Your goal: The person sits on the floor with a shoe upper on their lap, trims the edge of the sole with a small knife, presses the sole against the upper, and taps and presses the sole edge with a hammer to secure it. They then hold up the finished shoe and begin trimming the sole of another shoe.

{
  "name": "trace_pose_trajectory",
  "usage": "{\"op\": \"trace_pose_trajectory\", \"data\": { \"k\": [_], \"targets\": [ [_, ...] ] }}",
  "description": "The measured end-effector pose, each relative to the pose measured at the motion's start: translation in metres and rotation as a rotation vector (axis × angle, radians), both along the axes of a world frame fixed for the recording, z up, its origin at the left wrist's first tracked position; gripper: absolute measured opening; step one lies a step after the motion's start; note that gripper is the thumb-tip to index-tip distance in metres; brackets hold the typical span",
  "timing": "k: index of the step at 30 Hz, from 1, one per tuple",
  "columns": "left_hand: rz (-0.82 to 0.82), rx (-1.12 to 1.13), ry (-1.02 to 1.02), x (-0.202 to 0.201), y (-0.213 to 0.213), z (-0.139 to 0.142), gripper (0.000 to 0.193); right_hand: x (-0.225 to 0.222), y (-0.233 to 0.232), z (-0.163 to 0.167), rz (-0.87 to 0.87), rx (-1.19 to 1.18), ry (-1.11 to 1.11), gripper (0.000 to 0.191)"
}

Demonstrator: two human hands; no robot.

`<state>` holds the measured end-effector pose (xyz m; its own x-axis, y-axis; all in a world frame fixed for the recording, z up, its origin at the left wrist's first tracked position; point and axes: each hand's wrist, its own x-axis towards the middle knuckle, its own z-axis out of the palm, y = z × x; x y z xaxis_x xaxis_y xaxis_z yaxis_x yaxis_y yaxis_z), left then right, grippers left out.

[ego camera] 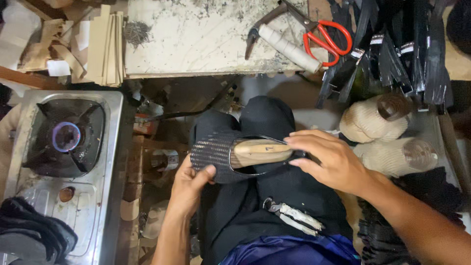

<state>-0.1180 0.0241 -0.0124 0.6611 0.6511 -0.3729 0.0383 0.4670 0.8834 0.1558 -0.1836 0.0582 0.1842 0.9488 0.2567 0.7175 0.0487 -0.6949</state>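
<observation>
The right hand (333, 159) covers the rear of the wooden last (260, 151). At lower left the frame edge cuts off the dark cloth (34, 230) and the gas stove (64, 162). The nails (136, 32), upper left, blur together.

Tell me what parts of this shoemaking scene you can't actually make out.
Head view only:
- Underside of the shoe upper on its wooden last: faces away.
- Heel end of the last: covered by the right hand.
- Left hand fingers: tucked beneath the upper.
- Pincers on the lap: jaws partly sunk in dark cloth.
- Black straps: cut off by the top edge.
- Gas stove: front cut off by the bottom edge.
</observation>
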Motion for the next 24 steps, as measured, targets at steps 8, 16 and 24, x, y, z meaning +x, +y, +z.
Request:
{"op": "trace_pose_trajectory", "data": {
  "k": [8,16,24],
  "targets": [
    [0.12,0.008,0.139,-0.003,0.017,-0.015,0.017,-0.009,-0.002,-0.045,-0.181,0.007,0.358,0.044],
    [0.198,0.02,0.235,-0.001,0.035,-0.032,0.017,-0.001,0.001,-0.051,-0.125,-0.023,0.197,0.041],
    [0.145,0.03,0.211,0.001,0.044,-0.03,0.006,0.004,0.008,-0.047,-0.079,-0.048,0.137,0.041]
  ]
}}
